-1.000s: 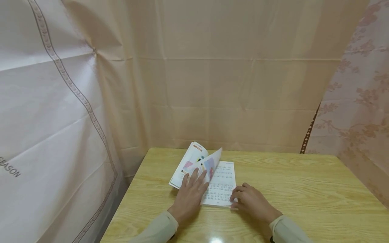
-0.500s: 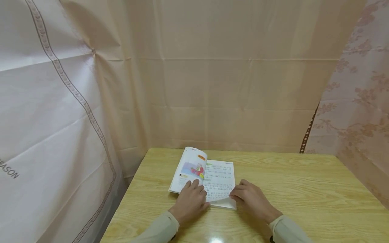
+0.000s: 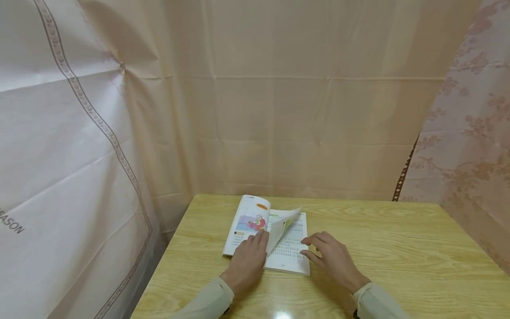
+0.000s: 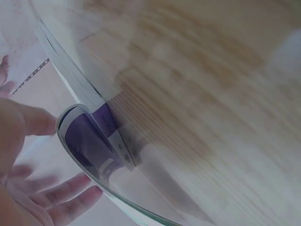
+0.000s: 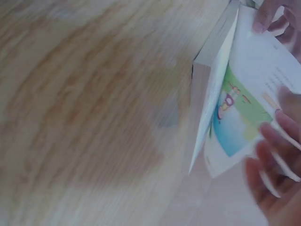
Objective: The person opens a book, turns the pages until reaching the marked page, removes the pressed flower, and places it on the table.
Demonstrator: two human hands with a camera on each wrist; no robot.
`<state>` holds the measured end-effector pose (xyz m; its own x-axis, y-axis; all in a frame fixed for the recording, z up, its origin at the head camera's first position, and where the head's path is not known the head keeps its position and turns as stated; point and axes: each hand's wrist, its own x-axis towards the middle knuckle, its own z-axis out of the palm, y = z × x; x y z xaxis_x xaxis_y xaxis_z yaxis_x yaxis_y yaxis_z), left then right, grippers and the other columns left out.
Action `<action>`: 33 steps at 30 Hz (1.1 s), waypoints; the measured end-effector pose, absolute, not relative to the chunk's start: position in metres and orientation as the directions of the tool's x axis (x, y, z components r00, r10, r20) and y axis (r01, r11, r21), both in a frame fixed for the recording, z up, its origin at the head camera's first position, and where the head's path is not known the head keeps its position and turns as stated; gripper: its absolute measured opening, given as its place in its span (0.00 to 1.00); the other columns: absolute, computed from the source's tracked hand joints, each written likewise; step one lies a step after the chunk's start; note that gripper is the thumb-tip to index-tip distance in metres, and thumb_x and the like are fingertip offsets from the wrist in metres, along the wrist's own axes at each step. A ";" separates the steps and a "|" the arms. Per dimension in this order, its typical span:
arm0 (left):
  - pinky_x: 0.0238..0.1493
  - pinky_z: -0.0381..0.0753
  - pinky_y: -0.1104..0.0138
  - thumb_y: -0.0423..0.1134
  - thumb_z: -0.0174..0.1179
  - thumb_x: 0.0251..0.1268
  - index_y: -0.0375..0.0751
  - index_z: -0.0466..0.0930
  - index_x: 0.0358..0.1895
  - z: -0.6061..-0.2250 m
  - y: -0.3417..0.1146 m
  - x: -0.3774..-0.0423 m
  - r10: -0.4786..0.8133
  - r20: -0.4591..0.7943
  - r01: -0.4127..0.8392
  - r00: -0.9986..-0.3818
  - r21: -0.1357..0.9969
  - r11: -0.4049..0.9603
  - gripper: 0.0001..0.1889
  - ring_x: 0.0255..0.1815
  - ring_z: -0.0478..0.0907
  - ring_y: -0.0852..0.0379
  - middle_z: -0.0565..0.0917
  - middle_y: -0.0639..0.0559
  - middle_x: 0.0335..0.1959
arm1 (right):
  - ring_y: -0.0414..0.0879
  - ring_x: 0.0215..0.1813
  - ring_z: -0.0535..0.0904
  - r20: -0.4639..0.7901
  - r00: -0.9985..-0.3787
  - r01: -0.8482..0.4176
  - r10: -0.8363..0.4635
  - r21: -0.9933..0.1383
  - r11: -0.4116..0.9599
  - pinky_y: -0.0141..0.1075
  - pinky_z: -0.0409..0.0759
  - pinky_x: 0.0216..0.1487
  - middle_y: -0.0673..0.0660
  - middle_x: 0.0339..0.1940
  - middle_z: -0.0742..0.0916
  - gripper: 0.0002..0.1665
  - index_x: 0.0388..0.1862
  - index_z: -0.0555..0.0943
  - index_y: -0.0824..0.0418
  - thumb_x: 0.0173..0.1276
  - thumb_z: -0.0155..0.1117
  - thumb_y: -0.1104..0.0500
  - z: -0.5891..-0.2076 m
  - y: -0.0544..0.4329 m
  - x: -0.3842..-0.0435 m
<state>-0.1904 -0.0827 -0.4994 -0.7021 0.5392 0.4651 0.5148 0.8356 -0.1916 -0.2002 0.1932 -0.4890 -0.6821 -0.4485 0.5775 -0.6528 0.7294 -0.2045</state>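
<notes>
An open book (image 3: 287, 264) lies on the wooden table, its left page (image 3: 244, 217) bearing a colour picture and its right page rows of print. One leaf (image 3: 279, 228) stands lifted and curved near the middle. My left hand (image 3: 246, 260) rests on the lower part of the book beside the fold, fingers extended. At the right edge, my right hand (image 3: 332, 259) has thumb and forefinger apart, with nothing between them. The left wrist view shows the left thumb and fingers around the book's bent purple spine (image 4: 89, 139). In the right wrist view the raised leaf (image 5: 244, 108) faces the right fingers.
The wood-grain table (image 3: 398, 248) extends to both sides of the book. A beige curtain (image 3: 303, 110) hangs behind its far edge. Pale printed sheeting (image 3: 71, 177) hangs at the left, and a floral sheet (image 3: 474, 146) at the right.
One leaf finished turning onto the left side. The right hand then lifted another leaf by its lower right corner and let it go; it now stands partway over. The left hand has stayed on the book.
</notes>
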 end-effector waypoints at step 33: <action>0.63 0.69 0.37 0.48 0.63 0.69 0.49 0.83 0.62 -0.495 -0.104 -0.189 0.476 0.331 0.391 -0.815 -0.291 0.873 0.20 0.54 0.81 0.36 0.82 0.40 0.61 | 0.48 0.47 0.79 0.255 -0.712 -0.686 -0.654 -0.054 0.726 0.50 0.81 0.47 0.51 0.47 0.88 0.27 0.40 0.89 0.57 0.55 0.79 0.37 -0.495 0.163 -0.194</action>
<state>-0.1891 -0.1041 -0.4951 -0.8149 0.4756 0.3311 0.3912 0.8730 -0.2911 -0.1939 0.1633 -0.4955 -0.7121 -0.6543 0.2545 -0.6860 0.7256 -0.0537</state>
